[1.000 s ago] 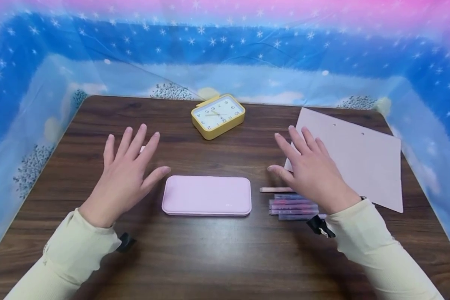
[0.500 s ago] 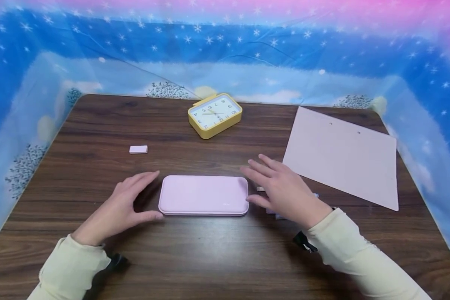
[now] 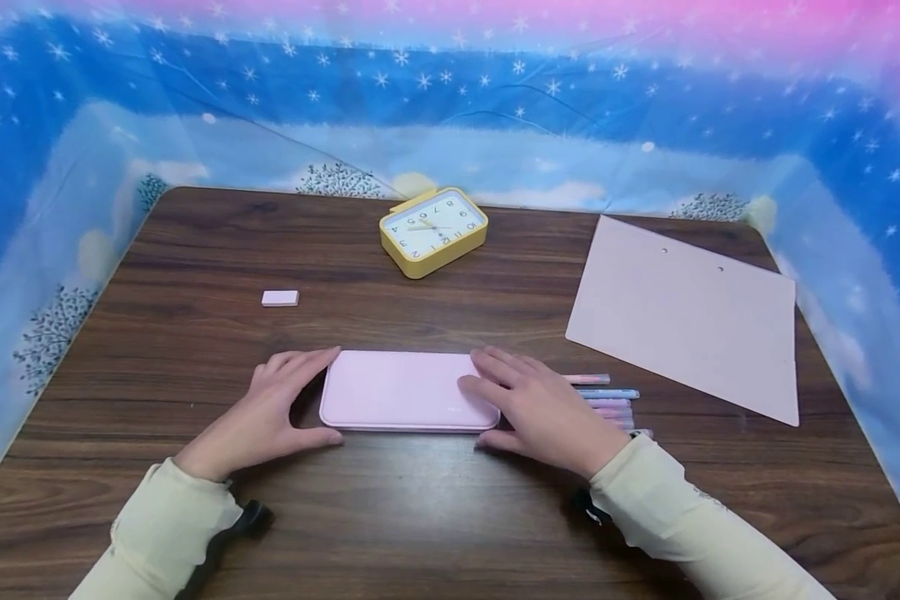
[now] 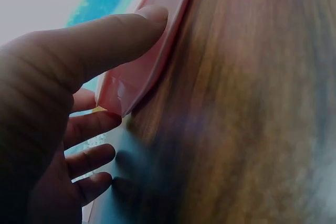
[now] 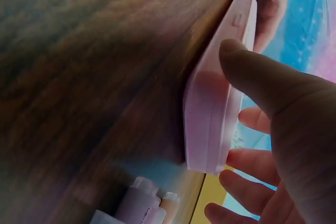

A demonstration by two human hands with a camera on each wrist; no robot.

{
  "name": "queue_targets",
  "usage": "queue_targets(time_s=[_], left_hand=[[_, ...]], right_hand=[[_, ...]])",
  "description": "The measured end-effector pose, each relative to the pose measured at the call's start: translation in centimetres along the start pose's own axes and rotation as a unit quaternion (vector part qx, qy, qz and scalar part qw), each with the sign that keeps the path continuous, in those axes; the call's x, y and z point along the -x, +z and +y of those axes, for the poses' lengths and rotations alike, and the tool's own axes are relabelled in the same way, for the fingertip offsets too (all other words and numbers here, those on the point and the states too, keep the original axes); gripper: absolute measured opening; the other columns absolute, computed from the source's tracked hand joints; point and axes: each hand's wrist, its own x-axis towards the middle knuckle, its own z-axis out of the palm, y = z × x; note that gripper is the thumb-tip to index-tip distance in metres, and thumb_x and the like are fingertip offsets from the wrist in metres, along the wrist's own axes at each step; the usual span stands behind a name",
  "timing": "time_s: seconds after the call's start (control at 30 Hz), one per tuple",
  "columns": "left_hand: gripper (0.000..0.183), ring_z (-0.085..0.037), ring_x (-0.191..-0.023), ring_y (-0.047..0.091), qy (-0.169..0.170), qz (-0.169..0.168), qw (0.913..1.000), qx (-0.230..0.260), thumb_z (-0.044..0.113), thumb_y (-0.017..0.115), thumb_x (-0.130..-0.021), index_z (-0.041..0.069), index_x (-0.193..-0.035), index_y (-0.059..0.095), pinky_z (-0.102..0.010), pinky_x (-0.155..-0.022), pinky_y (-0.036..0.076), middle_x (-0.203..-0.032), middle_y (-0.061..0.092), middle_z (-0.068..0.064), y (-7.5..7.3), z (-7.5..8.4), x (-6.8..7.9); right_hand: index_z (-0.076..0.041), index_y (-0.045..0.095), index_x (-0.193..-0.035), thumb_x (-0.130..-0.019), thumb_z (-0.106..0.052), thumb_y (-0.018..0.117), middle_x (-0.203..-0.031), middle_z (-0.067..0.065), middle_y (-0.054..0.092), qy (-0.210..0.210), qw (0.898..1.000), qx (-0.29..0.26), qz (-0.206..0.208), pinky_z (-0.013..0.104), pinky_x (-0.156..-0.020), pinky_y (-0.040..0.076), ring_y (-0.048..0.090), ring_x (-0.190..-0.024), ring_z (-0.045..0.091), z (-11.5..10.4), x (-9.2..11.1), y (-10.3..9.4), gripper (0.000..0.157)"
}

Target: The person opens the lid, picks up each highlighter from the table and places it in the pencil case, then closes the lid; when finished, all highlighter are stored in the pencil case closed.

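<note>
A flat, pale pink pencil case (image 3: 397, 392) lies closed and lengthwise across the middle of the table. At its left end my left hand (image 3: 262, 412) has the thumb along the front side and the index fingertip at the far corner. My right hand (image 3: 543, 408) grips the right end, thumb at the front side and fingers over the lid and far corner. The left wrist view shows the left thumb (image 4: 131, 30) across the case's side, with fingers around its end. Several pastel pens (image 3: 607, 404) lie partly hidden behind the right hand.
A small white eraser (image 3: 280, 298) lies beyond the left hand. At the back middle is a yellow alarm clock (image 3: 435, 229), face up and tilted. A pale pink board (image 3: 690, 325) with two rivets lies at the right. Patterned cloth (image 3: 450, 92) surrounds the table's far sides.
Both hands, earlier spread wide above the table, have come down and inward onto the two ends of the pencil case. The eraser and pens, earlier partly covered, show more now.
</note>
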Motion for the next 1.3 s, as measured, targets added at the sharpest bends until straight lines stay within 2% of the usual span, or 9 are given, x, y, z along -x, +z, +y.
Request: queue_targets(time_s=[0.2, 0.4, 0.67, 0.97, 1.2, 1.3], left_hand=[[0.092, -0.036, -0.126, 0.041, 0.005, 0.005, 1.0, 0.002, 0.039, 0.086, -0.072, 0.006, -0.146, 0.043, -0.051, -0.096, 0.026, -0.139, 0.054, -0.018, 0.1, -0.1, -0.4], [0.091, -0.035, -0.124, 0.042, 0.005, 0.006, 1.0, -0.003, 0.038, 0.087, -0.07, 0.006, -0.144, 0.044, -0.048, -0.094, 0.027, -0.139, 0.055, -0.017, 0.2, -0.2, -0.8], [0.093, -0.031, -0.119, 0.045, 0.009, 0.002, 0.9999, -0.013, 0.036, 0.089, -0.068, 0.004, -0.142, 0.044, -0.043, -0.092, 0.027, -0.139, 0.054, -0.016, 0.1, -0.4, -1.1], [0.093, -0.026, -0.109, 0.048, 0.015, -0.001, 0.9995, -0.027, 0.037, 0.089, -0.067, 0.003, -0.142, 0.045, -0.038, -0.085, 0.026, -0.139, 0.056, -0.016, 0.3, -0.5, -1.0], [0.096, -0.027, -0.11, 0.048, 0.019, -0.001, 0.9993, -0.033, 0.036, 0.09, -0.067, 0.002, -0.143, 0.043, -0.037, -0.085, 0.025, -0.14, 0.055, -0.017, 0.2, -0.5, -1.2], [0.097, -0.027, -0.111, 0.047, 0.015, 0.001, 0.9994, -0.031, 0.035, 0.09, -0.066, 0.003, -0.144, 0.043, -0.038, -0.085, 0.025, -0.14, 0.055, -0.017, 0.2, -0.4, -1.1]], right_hand=[[-0.017, 0.056, -0.138, -0.086, -0.047, 0.072, -0.149, 0.01, 0.05, -0.007, 1.0, 0.003, 0.018, 0.048, -0.109, 0.04, 0.045, -0.14, 0.027, 0.1, -0.3, 0.3, 0.062], [-0.018, 0.059, -0.134, -0.084, -0.046, 0.074, -0.145, 0.01, 0.053, -0.014, 0.999, -0.022, 0.029, 0.045, -0.109, 0.041, 0.048, -0.137, 0.025, 0.7, -0.4, 0.4, 0.059], [-0.021, 0.062, -0.134, -0.084, -0.045, 0.074, -0.147, 0.008, 0.051, 0.001, 0.998, -0.06, -0.01, 0.043, -0.104, 0.046, 0.052, -0.134, 0.024, 1.2, -0.8, -0.1, 0.057], [-0.022, 0.061, -0.136, -0.084, -0.045, 0.073, -0.151, 0.009, 0.047, 0.004, 0.995, -0.071, -0.072, 0.044, -0.106, 0.044, 0.045, -0.139, 0.024, 1.2, -1.6, -1.1, 0.058], [-0.02, 0.066, -0.131, -0.08, -0.043, 0.074, -0.143, 0.01, 0.056, -0.007, 0.995, -0.087, -0.052, 0.043, -0.101, 0.048, 0.057, -0.127, 0.027, 1.6, -1.9, -1.8, 0.056], [-0.021, 0.064, -0.132, -0.082, -0.044, 0.073, -0.144, 0.01, 0.055, -0.012, 0.994, -0.092, -0.057, 0.042, -0.1, 0.049, 0.06, -0.125, 0.028, 1.7, -1.9, -1.9, 0.057]])
